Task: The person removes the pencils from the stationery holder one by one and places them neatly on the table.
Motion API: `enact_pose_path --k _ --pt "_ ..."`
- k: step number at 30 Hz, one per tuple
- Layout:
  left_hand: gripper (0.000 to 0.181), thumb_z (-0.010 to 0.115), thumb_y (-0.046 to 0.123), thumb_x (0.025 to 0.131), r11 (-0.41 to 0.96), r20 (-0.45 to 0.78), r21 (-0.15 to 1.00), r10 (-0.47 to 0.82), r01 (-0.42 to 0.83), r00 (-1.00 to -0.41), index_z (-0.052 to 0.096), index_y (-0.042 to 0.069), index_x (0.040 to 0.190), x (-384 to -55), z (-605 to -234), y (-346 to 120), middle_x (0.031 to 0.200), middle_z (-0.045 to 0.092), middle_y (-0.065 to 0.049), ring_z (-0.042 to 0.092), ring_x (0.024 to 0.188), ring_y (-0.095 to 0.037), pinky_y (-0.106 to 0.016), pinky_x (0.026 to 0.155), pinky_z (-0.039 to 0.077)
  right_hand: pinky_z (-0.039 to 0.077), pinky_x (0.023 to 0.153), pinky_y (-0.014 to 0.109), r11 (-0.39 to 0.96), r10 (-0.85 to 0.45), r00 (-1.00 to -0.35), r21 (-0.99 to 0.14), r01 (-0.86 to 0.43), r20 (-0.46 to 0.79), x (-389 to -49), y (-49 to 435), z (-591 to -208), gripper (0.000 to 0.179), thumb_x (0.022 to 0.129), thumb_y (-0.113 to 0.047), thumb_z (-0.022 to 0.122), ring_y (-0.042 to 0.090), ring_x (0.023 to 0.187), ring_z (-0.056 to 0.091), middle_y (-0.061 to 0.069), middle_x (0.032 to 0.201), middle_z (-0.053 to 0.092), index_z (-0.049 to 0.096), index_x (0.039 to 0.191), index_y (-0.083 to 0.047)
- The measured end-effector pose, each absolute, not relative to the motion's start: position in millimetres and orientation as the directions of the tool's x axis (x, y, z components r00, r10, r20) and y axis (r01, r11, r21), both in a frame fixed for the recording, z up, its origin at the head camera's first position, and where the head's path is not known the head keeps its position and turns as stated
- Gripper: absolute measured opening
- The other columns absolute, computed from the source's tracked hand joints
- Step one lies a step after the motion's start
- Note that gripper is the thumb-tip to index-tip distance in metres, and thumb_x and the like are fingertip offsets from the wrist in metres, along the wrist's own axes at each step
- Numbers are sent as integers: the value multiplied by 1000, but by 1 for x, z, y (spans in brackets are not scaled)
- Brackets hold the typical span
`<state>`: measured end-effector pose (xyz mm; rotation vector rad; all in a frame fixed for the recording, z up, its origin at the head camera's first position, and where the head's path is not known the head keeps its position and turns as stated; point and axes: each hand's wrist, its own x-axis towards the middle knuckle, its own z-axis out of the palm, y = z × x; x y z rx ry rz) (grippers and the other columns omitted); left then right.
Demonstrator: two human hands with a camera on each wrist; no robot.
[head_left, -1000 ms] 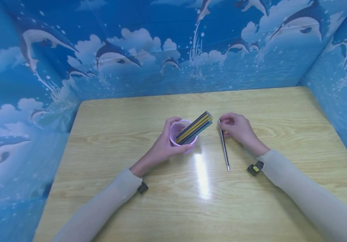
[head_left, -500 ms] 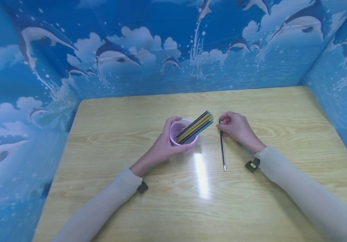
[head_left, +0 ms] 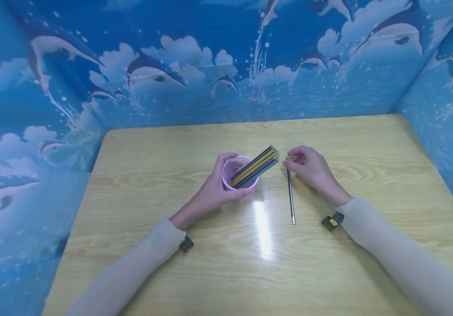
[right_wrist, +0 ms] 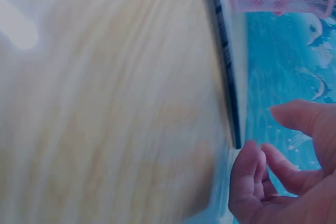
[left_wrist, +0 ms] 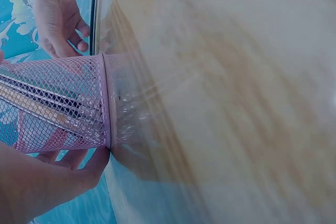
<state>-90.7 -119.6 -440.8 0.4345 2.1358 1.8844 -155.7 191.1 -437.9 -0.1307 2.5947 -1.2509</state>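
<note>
A pink mesh pencil cup stands on the table, and my left hand grips it around its side. Inside, a bundle of pencils, striped dark, yellow and green, leans toward the right. To the right of the cup a single dark pencil lies on the table, its near end pointing toward me. My right hand is at that pencil's far end. In the right wrist view the thumb is spread from the fingers, and the fingertips are close by the pencil's tip without holding it.
The wood-grain table ends at a wall cover printed with dolphins, which also rises at both sides. A bright light reflection shows on the tabletop in front of the cup. Small dark cameras sit at both wrists.
The single pencil's near end has swung slightly left, so it lies straighter. My right fingers have come off the pencil's far end. The left hand and cup have stayed put.
</note>
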Motion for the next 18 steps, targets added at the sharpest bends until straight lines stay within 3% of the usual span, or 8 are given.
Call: enact_pose_path --k 3,9,13,18 --pt "98 94 14 88 113 8 992 390 57 -921 31 21 163 -92 -441 -120 152 54 -5 58 138 -28 -39 109 56 56 92 44 595 -174 -972 -803 23 -157 -149 192 -433 48 106 -33 73 32 112 64 18 129 64 63 140 -1" --pt "97 94 13 87 115 8 992 385 57 -923 34 22 162 -92 -444 -120 150 53 -8 57 137 -29 -40 110 55 54 93 32 456 -142 -983 -889 35 -112 -135 192 -421 49 107 -37 72 26 114 65 13 134 66 64 139 -1" --pt "97 93 11 87 98 12 994 393 55 -919 33 18 163 -92 -444 -119 151 54 -8 57 137 -29 -41 111 55 56 94 25 325 -121 -988 -944 49 -93 -122 189 -416 42 108 -33 72 24 114 70 13 131 69 65 135 -2" --pt "100 94 12 86 116 2 992 386 51 -923 32 19 164 -92 -443 -120 150 53 -7 58 136 -28 -39 109 56 60 98 27 134 -112 -994 -991 -7 -8 -108 182 -410 33 110 -24 70 23 111 74 17 125 72 66 130 1"
